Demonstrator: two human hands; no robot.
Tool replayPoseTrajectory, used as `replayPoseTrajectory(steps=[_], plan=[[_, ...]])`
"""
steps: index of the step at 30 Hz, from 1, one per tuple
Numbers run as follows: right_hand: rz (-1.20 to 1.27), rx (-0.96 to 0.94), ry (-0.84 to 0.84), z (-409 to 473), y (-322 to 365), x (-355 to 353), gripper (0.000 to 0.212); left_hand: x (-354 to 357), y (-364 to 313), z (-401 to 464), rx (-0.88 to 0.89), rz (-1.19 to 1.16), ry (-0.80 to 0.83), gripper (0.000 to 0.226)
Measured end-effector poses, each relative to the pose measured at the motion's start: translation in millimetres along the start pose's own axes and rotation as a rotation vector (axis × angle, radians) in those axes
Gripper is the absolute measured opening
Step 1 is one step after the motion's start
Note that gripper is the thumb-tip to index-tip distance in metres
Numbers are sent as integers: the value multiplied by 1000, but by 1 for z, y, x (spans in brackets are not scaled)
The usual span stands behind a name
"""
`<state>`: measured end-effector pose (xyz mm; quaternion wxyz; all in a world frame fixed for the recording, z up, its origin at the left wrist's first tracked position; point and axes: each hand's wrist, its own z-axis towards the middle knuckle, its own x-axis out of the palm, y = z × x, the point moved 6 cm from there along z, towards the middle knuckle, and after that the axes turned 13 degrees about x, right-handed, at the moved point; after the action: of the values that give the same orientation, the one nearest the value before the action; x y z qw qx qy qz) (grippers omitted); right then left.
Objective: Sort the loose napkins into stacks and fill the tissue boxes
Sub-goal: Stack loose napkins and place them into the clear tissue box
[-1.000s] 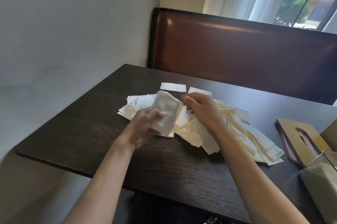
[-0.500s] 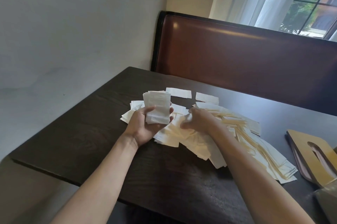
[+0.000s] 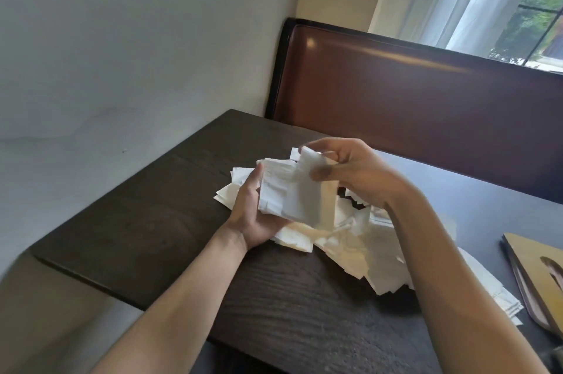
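A dark wooden bench (image 3: 170, 221) is seen from above, with two bare forearms reaching in from the near edge. The left hand (image 3: 253, 215) is turned palm up, and its grip is curled around a small stack of white napkins (image 3: 275, 191), with the thumb laid along the stack's left edge. The stack is held above the bench, its long axis running away from the viewer and slightly tilted.

The right hand (image 3: 353, 172) is raised just to the right of that stack. A single napkin (image 3: 307, 188) is pinched in its grip by the top edge, between thumb and fingertips, and hangs down with its long axis nearly parallel to the stack's. This napkin lies directly left of the right grip and overlaps the right side of the held stack; whether the two are touching cannot be told because of motion blur.

Below and to the right of both grips, a loose heap of napkins (image 3: 350, 248) is spread across the bench, trailing away toward the right edge. Further right, a tan tissue box lid (image 3: 530, 261) with an oval slot lies flat, well apart from both hands.

The step in hand is judged to be the laying of the single napkin onto the stack, for which a short leftward move would be needed, with edges matched. Much sorting appears to remain.
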<state>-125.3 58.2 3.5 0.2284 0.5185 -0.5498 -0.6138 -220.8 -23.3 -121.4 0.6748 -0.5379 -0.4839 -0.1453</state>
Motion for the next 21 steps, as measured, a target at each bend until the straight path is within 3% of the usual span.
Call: replayPoseTrajectory(steps=[5,8,11,15,17,19,21], plan=[[-521,29,-243,40,-11,17,31,3,6,-6,-95,-11,79,72],[-390,-37,-329,52,-22,8,28,0,4,-3,-54,8,5,44],[-233,15,-510,63,-41,-17,19,-9,-4,3,63,-49,-111,38],[-602,336,-349,94,-85,-11,6,-14,-9,8,112,-191,-162,39],[-741,435,-274,101,-97,-4,47,-17,-9,8,117,-171,-175,42],[-814,442,-272,104,-100,0,62,-18,-10,8,124,-140,-171,46],[-849,404,-326,106,-99,0,41,-18,-11,7,123,-94,-176,47]])
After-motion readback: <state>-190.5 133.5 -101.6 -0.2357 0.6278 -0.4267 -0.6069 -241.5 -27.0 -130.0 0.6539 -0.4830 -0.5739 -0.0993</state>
